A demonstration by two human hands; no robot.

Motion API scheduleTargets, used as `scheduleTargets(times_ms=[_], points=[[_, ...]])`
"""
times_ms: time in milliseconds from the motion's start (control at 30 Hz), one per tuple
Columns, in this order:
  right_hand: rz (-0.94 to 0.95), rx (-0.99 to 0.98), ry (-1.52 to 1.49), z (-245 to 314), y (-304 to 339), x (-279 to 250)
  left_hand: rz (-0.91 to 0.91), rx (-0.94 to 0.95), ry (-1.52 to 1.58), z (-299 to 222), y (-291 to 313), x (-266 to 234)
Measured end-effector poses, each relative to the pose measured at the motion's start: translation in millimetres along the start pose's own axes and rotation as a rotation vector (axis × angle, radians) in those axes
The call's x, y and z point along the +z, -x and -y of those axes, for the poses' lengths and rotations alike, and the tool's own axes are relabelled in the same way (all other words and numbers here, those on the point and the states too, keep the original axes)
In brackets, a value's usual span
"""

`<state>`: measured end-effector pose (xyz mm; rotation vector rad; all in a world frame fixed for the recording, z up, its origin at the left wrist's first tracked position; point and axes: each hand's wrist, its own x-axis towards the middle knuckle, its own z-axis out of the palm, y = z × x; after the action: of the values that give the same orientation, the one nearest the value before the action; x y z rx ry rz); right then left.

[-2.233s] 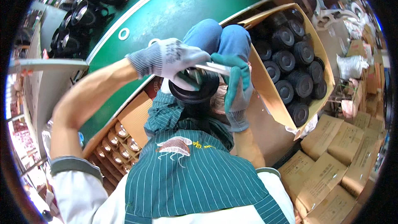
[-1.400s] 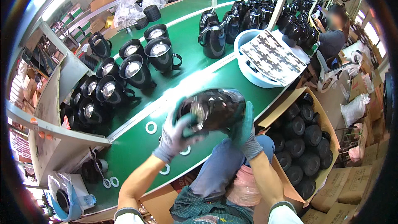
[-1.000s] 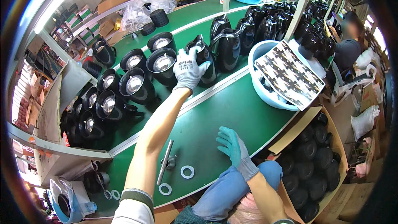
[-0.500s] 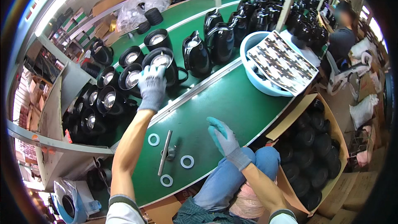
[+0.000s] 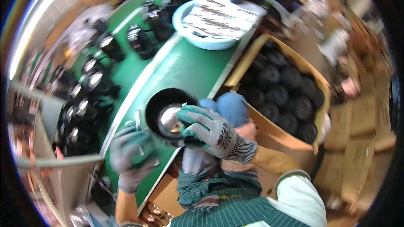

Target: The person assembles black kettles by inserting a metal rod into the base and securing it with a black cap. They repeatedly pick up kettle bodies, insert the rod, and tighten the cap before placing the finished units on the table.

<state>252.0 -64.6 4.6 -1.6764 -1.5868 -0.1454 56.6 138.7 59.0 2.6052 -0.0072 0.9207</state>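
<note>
A black jug body (image 5: 153,109) with its wide mouth facing up is held over my lap at the edge of the green table. Inside it shows a shiny silver part (image 5: 170,120). My right hand (image 5: 206,132), in a grey and teal glove, grips the jug body's near right side, with fingers over the rim. My left hand (image 5: 132,151), gloved alike, is to the left of the jug body over the table. Motion smears its fingers, and I cannot tell whether anything is in them. A pale upright strip (image 5: 138,120) shows just above this hand.
More black jug bodies (image 5: 86,107) crowd the table's left side. Lidded black jugs (image 5: 141,42) stand farther back. A light blue basin (image 5: 210,44) bears a patterned sheet (image 5: 219,19). To my right, an open cardboard box (image 5: 324,86) holds several round black parts (image 5: 277,94).
The jug body has come from the group at the back left to over my lap. My right hand now grips it, while my left hand has let go and moved nearer. The view has turned.
</note>
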Motion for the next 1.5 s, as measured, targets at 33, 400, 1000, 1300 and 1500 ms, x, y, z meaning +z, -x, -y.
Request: scheduleTargets(times_ms=[33,400,1000,1300,1500], points=[[-0.076,0.067,-0.101,8,15,-9,-0.255,-0.176,0.127,2,24,2],[-0.370,0.185,-0.440,72,107,-40,0.040,-1.410,1.606,67,223,146],[-0.437,1.469,0.676,-361,206,-45,-0.008,-1.389,1.637,29,146,184],[-0.490,0.209,-0.469,-54,99,-43,0.119,-1.143,1.537,-2,130,153],[-0.181,0.028,-0.617,12,77,-49,0.299,-0.878,1.439,-17,110,133]])
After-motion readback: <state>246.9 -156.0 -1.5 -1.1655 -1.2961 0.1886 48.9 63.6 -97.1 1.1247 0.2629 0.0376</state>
